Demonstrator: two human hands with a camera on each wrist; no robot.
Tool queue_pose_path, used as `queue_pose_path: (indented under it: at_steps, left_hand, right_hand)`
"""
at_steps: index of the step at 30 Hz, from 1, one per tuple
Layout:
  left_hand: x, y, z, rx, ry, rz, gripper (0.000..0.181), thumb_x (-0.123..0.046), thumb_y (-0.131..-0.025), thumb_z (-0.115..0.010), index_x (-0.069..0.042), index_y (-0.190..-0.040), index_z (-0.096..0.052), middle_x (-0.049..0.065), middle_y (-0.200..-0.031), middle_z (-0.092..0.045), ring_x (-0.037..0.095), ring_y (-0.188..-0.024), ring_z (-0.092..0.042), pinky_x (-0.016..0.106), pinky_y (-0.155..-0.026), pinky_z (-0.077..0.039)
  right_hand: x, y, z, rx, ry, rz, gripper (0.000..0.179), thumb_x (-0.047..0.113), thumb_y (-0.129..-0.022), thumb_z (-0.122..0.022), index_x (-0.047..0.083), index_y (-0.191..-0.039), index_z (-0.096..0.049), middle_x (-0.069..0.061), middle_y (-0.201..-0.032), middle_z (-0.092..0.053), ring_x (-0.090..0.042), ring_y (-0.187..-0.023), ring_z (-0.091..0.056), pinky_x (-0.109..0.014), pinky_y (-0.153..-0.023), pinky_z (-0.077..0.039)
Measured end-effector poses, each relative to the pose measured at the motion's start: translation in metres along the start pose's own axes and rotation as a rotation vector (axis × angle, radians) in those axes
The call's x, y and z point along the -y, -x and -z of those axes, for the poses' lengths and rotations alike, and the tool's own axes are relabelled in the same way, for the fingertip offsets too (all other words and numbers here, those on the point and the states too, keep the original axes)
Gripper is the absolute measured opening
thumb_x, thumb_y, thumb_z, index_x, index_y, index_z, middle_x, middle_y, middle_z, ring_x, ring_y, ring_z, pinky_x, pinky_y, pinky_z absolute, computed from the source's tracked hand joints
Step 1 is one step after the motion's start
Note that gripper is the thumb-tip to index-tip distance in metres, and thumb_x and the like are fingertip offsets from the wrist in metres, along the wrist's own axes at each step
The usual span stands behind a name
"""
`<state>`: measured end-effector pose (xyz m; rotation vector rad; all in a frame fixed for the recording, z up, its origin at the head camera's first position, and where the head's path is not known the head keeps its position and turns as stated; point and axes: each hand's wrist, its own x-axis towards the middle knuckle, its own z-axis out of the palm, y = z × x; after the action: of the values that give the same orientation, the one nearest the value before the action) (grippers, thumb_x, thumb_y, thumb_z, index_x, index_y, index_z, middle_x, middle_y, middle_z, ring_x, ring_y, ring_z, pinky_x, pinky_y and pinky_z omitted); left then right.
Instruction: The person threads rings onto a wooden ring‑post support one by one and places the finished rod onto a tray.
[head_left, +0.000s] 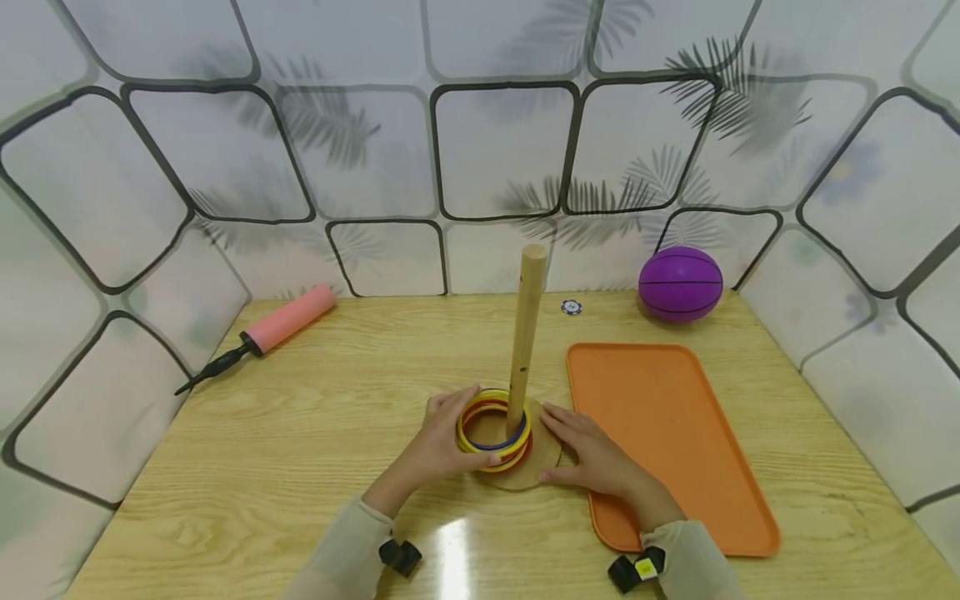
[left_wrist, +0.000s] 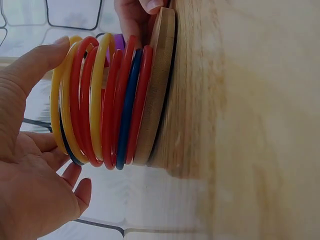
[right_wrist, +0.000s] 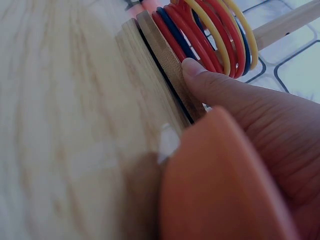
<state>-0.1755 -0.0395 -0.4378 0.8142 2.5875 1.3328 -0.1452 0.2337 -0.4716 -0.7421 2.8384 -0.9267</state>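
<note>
Several thin red, yellow and blue rings (left_wrist: 96, 100) lie stacked around an upright wooden post (head_left: 528, 325) on a round wooden base (head_left: 543, 450). The stack sits toward the left of the base, with the post near its right inner side. My left hand (head_left: 442, 437) holds the upper rings, thumb on the near side and fingers round the far side. On the base's right part, my right hand (head_left: 596, 454) grips the disc, with its thumb (right_wrist: 195, 67) pressed at the rim beside the lowest rings.
An orange tray (head_left: 660, 425) lies just right of the base, under my right wrist. Farther back are a purple ball (head_left: 681, 284) and a small blue-and-white disc (head_left: 572, 307). A pink hand pump (head_left: 291, 318) with a black handle lies at the back left.
</note>
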Motion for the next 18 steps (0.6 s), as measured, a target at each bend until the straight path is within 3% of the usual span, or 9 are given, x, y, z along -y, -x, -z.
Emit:
queue_pose_path:
  at_steps: [10, 18]
  left_hand:
    - [0.003, 0.004, 0.005, 0.017, 0.053, 0.016, 0.091, -0.039, -0.075, -0.079, -0.012, -0.148, -0.032, 0.005, -0.149, -0.034, 0.028, -0.128, -0.023, 0.056, -0.100, -0.030]
    - [-0.021, -0.009, 0.013, -0.037, 0.083, -0.155, 0.058, -0.029, -0.090, -0.065, -0.013, -0.142, -0.045, 0.005, -0.141, -0.045, 0.024, -0.127, -0.034, 0.053, -0.099, -0.034]
  right_hand:
    - [0.002, 0.000, 0.000, -0.004, -0.002, 0.009, 0.085, 0.045, -0.079, -0.073, -0.001, -0.143, -0.039, -0.017, -0.150, -0.031, -0.039, -0.137, -0.026, -0.057, -0.108, -0.016]
    - [0.000, 0.001, 0.001, -0.016, -0.035, 0.006, 0.085, 0.044, -0.078, -0.074, 0.001, -0.143, -0.040, -0.016, -0.151, -0.031, -0.039, -0.138, -0.023, -0.058, -0.108, -0.016]
